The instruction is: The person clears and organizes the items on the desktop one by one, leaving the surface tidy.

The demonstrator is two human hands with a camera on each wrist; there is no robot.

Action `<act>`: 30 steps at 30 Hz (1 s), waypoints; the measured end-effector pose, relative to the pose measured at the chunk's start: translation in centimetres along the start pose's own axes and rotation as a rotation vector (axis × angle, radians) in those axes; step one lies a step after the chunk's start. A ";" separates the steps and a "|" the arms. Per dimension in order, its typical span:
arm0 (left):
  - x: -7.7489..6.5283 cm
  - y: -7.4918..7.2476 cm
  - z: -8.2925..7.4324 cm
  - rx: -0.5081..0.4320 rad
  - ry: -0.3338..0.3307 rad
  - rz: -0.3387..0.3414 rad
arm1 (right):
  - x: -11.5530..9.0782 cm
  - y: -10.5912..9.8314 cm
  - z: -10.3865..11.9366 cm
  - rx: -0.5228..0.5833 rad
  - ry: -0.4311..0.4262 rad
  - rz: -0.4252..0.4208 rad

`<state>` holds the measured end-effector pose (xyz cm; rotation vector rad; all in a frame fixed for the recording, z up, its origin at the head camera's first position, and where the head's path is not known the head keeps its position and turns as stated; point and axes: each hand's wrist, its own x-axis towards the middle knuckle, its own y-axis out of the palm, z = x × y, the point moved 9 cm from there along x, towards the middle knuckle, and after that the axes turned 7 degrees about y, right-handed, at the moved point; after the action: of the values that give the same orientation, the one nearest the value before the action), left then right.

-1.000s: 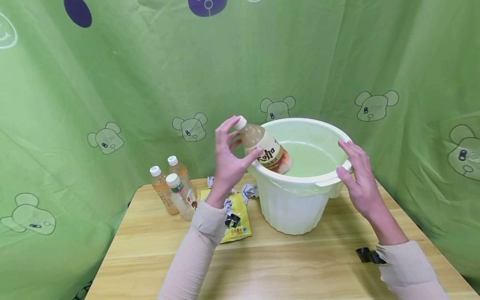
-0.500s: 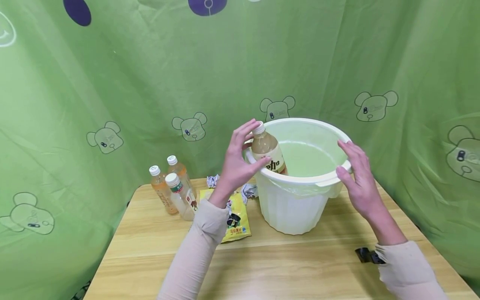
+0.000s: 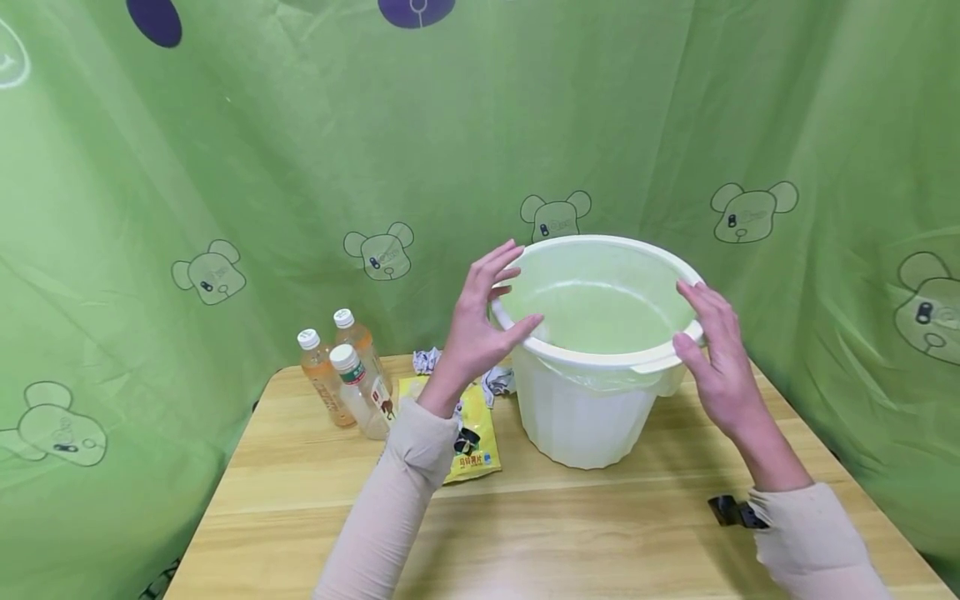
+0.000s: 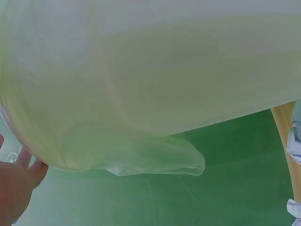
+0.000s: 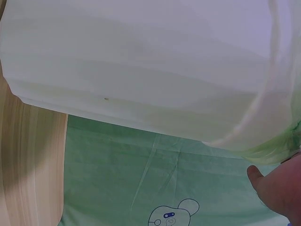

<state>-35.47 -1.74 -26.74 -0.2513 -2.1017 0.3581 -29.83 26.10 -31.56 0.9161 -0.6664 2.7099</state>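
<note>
A tall white plastic bin (image 3: 581,425) stands upright on a wood-grain table (image 3: 540,542), its inside lined with a pale green translucent bag (image 3: 592,312) that folds out over the bin's rim. A person's left hand (image 3: 480,321) is at the bin's left rim, its grip wide and holding nothing, thumb and fingers spread apart; whether it touches the rim cannot be told. The right hand (image 3: 716,358) rests against the bin's right rim, its grip also wide. Just left of the bin lie crumpled paper (image 3: 498,384) and a yellow potato-chip bag (image 3: 480,454), partly hidden by the left forearm. Farther left of the bin, three capped bottles stand close together: two orange-tinted bottles (image 3: 327,387) and one clear bottle (image 3: 369,407). Behind the bin hangs a green curtain (image 3: 300,150) printed with bear faces.
</note>
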 end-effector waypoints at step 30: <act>-2.6 -3.5 1.2 0.069 -0.061 -0.077 | -0.1 0.1 0.0 0.001 0.013 0.008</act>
<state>-35.25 -6.04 -28.20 -0.1193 -2.1473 0.3959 -29.80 26.04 -31.60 0.8969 -0.6683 2.7211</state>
